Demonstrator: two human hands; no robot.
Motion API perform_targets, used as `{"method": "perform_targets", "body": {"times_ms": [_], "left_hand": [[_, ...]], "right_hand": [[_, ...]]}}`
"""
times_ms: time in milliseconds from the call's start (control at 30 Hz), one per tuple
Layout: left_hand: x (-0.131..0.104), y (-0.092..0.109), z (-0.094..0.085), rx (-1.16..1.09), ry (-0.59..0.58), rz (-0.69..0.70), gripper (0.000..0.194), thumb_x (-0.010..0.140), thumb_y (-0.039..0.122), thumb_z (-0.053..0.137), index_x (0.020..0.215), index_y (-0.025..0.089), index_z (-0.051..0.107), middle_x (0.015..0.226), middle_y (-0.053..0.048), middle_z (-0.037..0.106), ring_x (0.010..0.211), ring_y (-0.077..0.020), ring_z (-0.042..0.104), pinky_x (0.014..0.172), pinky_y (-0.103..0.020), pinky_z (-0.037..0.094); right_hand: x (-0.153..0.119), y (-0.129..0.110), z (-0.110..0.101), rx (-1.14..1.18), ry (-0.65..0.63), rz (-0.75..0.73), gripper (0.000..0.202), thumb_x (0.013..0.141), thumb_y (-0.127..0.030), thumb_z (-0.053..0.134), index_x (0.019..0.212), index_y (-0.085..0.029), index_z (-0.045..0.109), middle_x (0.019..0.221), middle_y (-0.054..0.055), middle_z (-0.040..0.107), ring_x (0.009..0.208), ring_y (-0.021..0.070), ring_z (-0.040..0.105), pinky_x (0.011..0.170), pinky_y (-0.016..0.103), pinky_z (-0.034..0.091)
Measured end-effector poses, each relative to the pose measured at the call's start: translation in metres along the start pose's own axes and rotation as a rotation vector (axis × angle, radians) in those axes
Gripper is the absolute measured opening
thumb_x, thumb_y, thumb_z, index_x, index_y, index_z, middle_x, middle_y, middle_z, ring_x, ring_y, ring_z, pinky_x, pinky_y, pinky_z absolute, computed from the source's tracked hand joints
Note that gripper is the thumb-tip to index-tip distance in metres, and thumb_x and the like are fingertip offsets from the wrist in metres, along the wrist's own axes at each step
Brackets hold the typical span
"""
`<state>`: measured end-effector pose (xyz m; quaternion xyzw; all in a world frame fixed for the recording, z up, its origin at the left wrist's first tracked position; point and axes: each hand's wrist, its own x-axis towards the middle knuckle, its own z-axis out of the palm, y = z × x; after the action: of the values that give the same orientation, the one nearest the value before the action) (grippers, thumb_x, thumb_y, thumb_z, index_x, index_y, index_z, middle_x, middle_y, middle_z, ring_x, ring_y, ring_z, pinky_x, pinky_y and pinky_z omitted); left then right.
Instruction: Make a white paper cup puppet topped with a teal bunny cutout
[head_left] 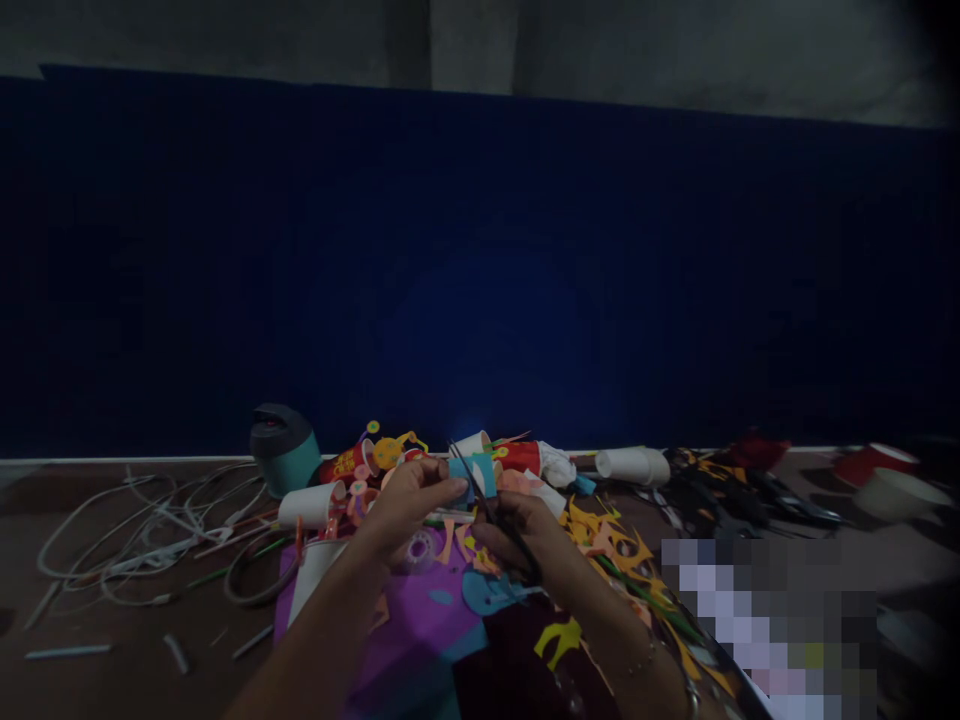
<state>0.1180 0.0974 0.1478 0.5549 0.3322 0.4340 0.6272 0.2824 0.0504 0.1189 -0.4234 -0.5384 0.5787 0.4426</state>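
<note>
My left hand (420, 500) pinches a small piece of blue paper (459, 468) by its left side, thumb on top. Closed round the handles of dark scissors (517, 550) is my right hand (532, 530). The scissor blades point up and away from me and lie across the blue paper. Whether the blades are apart is hard to make out in the dim light. Below my hands lie a purple sheet (420, 625), a blue paper scrap (495, 592) and a roll of clear tape (421, 548).
White cables (150, 530) tangle at the left beside a teal-and-dark container (285, 450). White paper cups (311, 503) lie about, with more cups (634, 465) at the right. Orange and yellow paper scraps (607, 535) spread right of my hands. A blue panel (480, 250) stands behind.
</note>
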Motion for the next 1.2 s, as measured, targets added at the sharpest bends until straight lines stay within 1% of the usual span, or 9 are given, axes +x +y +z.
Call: {"method": "perform_targets", "body": {"times_ms": [233, 300, 400, 467, 567, 700, 867, 1067, 1200], "left_hand": [[-0.001, 0.002, 0.001, -0.011, 0.0, -0.014, 0.02, 0.063, 0.027, 0.072, 0.06, 0.016, 0.056, 0.059, 0.003, 0.055, 0.058, -0.0099, 0.046, 0.062, -0.024, 0.036], [0.0, 0.0, 0.001, -0.001, -0.015, -0.012, 0.02, 0.063, 0.028, 0.072, 0.06, 0.016, 0.056, 0.061, 0.002, 0.056, 0.06, -0.0111, 0.048, 0.063, -0.025, 0.037], [0.001, -0.003, 0.002, 0.033, -0.001, -0.006, 0.025, 0.062, 0.029, 0.074, 0.056, 0.017, 0.053, 0.057, 0.004, 0.053, 0.058, -0.0107, 0.046, 0.06, -0.024, 0.035], [0.0, -0.004, 0.002, 0.043, 0.004, -0.011, 0.026, 0.062, 0.029, 0.074, 0.055, 0.017, 0.052, 0.056, 0.004, 0.052, 0.056, -0.0104, 0.045, 0.059, -0.024, 0.035], [-0.001, -0.003, 0.001, 0.058, -0.012, -0.027, 0.025, 0.063, 0.03, 0.073, 0.057, 0.017, 0.054, 0.058, 0.003, 0.054, 0.058, -0.0117, 0.048, 0.061, -0.025, 0.036], [-0.001, -0.002, -0.002, 0.087, -0.004, -0.024, 0.024, 0.063, 0.03, 0.074, 0.058, 0.017, 0.055, 0.057, 0.003, 0.052, 0.057, -0.0115, 0.047, 0.06, -0.025, 0.035], [0.0, -0.001, -0.007, 0.105, -0.056, -0.036, 0.022, 0.064, 0.028, 0.073, 0.058, 0.016, 0.055, 0.055, 0.004, 0.05, 0.055, -0.0098, 0.044, 0.057, -0.024, 0.032], [-0.002, 0.002, -0.009, 0.087, -0.085, -0.062, 0.019, 0.064, 0.025, 0.073, 0.058, 0.016, 0.058, 0.055, 0.004, 0.053, 0.054, -0.0086, 0.045, 0.055, -0.023, 0.031], [-0.001, 0.001, -0.01, 0.086, -0.088, -0.057, 0.021, 0.063, 0.027, 0.075, 0.058, 0.015, 0.058, 0.056, 0.004, 0.054, 0.054, -0.0087, 0.045, 0.056, -0.023, 0.032]], "right_hand": [[-0.001, -0.001, 0.0, 0.018, -0.015, 0.019, 0.035, 0.065, -0.042, 0.076, 0.074, -0.017, 0.054, 0.047, -0.01, 0.043, 0.033, 0.003, 0.032, 0.032, 0.016, 0.024], [-0.001, -0.001, 0.001, 0.017, -0.017, 0.006, 0.036, 0.064, -0.042, 0.077, 0.075, -0.017, 0.054, 0.049, -0.009, 0.045, 0.035, 0.0039, 0.036, 0.033, 0.017, 0.027], [0.0, 0.0, 0.001, 0.006, -0.03, -0.015, 0.036, 0.065, -0.041, 0.077, 0.077, -0.016, 0.054, 0.051, -0.008, 0.048, 0.038, 0.0052, 0.041, 0.036, 0.017, 0.03], [0.001, 0.001, 0.001, 0.013, -0.024, -0.015, 0.035, 0.066, -0.041, 0.077, 0.076, -0.016, 0.054, 0.051, -0.009, 0.047, 0.038, 0.0047, 0.039, 0.036, 0.017, 0.03], [0.001, 0.002, 0.001, 0.04, -0.017, -0.018, 0.036, 0.065, -0.041, 0.077, 0.076, -0.016, 0.053, 0.05, -0.009, 0.044, 0.037, 0.0038, 0.035, 0.035, 0.017, 0.026], [-0.001, -0.001, 0.0, 0.04, -0.026, -0.005, 0.036, 0.065, -0.041, 0.077, 0.076, -0.016, 0.054, 0.051, -0.009, 0.043, 0.037, 0.0028, 0.032, 0.034, 0.017, 0.024], [-0.003, -0.006, -0.002, 0.003, -0.054, 0.042, 0.033, 0.065, -0.038, 0.077, 0.079, -0.016, 0.056, 0.049, -0.01, 0.041, 0.037, 0.0026, 0.029, 0.035, 0.017, 0.021], [-0.004, -0.009, -0.002, -0.005, -0.042, 0.083, 0.034, 0.062, -0.037, 0.079, 0.075, -0.017, 0.054, 0.047, -0.011, 0.041, 0.035, 0.0022, 0.027, 0.035, 0.017, 0.021], [-0.005, -0.011, -0.003, -0.015, -0.057, 0.075, 0.034, 0.062, -0.037, 0.078, 0.071, -0.017, 0.053, 0.046, -0.011, 0.039, 0.035, 0.0022, 0.026, 0.036, 0.018, 0.021]]}}
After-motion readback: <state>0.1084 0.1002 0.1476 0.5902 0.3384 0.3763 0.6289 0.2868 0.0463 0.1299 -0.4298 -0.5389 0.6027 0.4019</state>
